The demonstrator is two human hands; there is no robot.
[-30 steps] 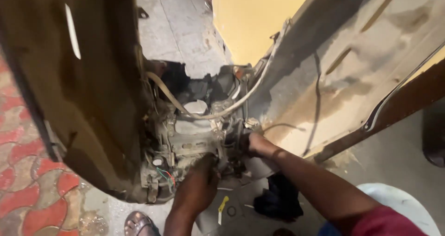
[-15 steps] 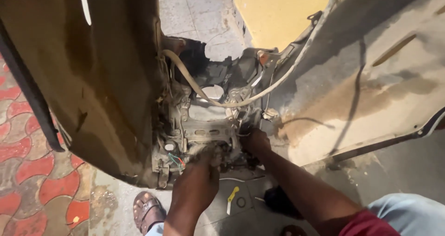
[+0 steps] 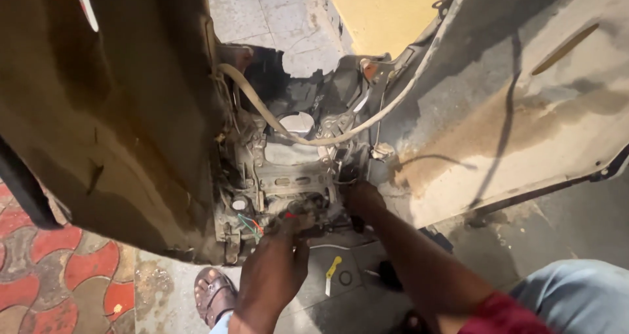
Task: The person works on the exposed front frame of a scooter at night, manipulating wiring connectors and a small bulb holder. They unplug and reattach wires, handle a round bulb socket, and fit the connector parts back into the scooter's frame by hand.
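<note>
A dirty grey engine block (image 3: 288, 176) sits between two body panels of a scooter lying on its side. My left hand (image 3: 275, 265) reaches up from below, its fingertips pressed against the lower edge of the engine beside red and green wires (image 3: 249, 224). My right hand (image 3: 363, 199) is at the engine's lower right corner with its fingers tucked in behind a bracket. What either hand grips is hidden by the fingers and the metal. A beige hose (image 3: 262, 111) curves across the top of the engine.
A brown dusty panel (image 3: 118, 111) stands at the left and a grey stained panel (image 3: 511, 98) at the right. On the floor below lie a yellow-handled tool (image 3: 332, 272) and a small black ring (image 3: 345, 278). My sandalled foot (image 3: 213, 294) is beside red patterned paving (image 3: 59, 281).
The view has drawn closer to the engine and shifted. Both hands have stayed at the engine's lower edge, the left one reaching slightly further up.
</note>
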